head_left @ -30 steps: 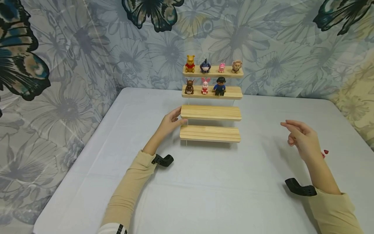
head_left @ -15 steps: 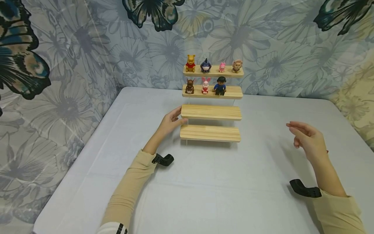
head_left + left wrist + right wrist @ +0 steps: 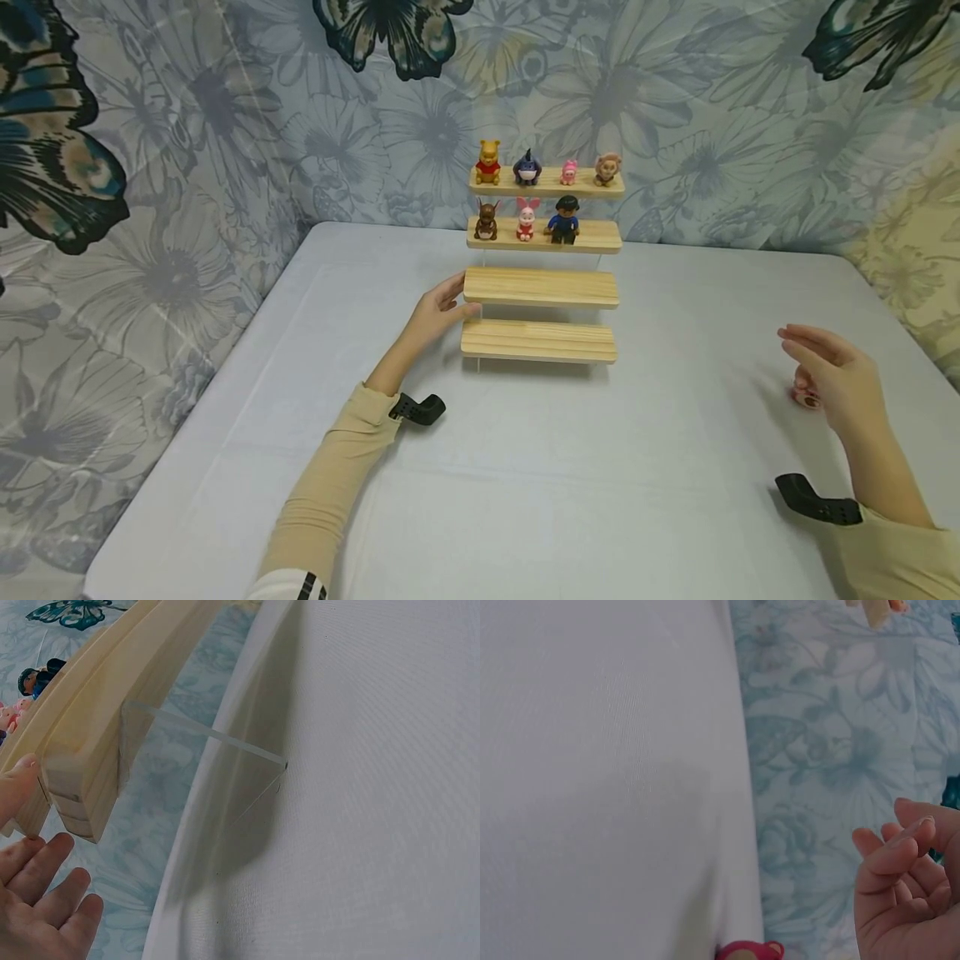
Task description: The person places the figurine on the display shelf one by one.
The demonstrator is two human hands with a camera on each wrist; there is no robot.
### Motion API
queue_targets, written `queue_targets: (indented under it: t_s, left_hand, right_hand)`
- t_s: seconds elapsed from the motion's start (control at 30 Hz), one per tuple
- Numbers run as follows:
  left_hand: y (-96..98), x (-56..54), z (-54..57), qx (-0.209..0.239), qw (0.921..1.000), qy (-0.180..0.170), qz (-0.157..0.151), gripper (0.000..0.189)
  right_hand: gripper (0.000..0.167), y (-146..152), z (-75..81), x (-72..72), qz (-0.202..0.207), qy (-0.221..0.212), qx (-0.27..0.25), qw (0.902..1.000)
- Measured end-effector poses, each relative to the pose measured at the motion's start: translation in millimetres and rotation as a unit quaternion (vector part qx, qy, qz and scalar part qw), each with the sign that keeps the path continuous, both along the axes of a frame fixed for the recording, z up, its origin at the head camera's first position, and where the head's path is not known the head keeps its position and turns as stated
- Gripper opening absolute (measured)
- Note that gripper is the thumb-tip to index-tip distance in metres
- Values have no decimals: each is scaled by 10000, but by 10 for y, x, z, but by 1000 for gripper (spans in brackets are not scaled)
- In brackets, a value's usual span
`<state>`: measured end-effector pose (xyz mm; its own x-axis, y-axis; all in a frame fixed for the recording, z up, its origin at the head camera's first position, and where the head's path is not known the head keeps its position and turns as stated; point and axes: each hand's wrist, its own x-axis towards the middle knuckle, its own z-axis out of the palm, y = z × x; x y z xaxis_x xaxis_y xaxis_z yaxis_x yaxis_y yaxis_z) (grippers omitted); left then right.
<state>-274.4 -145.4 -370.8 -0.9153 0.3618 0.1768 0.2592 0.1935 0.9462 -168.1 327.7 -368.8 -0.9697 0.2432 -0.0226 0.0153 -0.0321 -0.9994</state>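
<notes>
A tiered wooden display shelf (image 3: 542, 286) stands on the white table. My left hand (image 3: 435, 315) holds the left end of its third board from the top. In the left wrist view, the thumb (image 3: 21, 784) lies against the board's end and the fingertips sit just below it. My right hand (image 3: 847, 383) hovers at the right side of the table, fingers loosely bent, nothing in its grasp. Below it, partly hidden by the hand, is a pinkish-red bear figurine (image 3: 807, 397); its eared head also shows at the bottom of the right wrist view.
On the top board are a yellow bear in red (image 3: 488, 163), a blue donkey (image 3: 527, 169), a small pink figure (image 3: 568, 172) and a lion (image 3: 607, 169). The second holds a brown figure (image 3: 486, 222), a piglet (image 3: 526, 221) and a blue-clothed doll (image 3: 564, 222). Patterned cloth hangs behind.
My right hand has moved right and slightly nearer, away from the shelf, uncovering part of the bear figurine's left side. My left hand and the shelf have stayed put.
</notes>
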Motion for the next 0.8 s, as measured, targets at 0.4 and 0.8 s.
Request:
queue_targets:
  t_s: [0.4, 0.8]
  left_hand:
    - [-16, -195, -274, 7, 10000, 77, 51, 66]
    - [14, 22, 19, 23, 10000, 1, -5, 63]
  right_hand:
    - [23, 504, -212, 70, 8, 48, 915, 9958]
    - [22, 814, -318, 156, 28, -508, 1268, 9906]
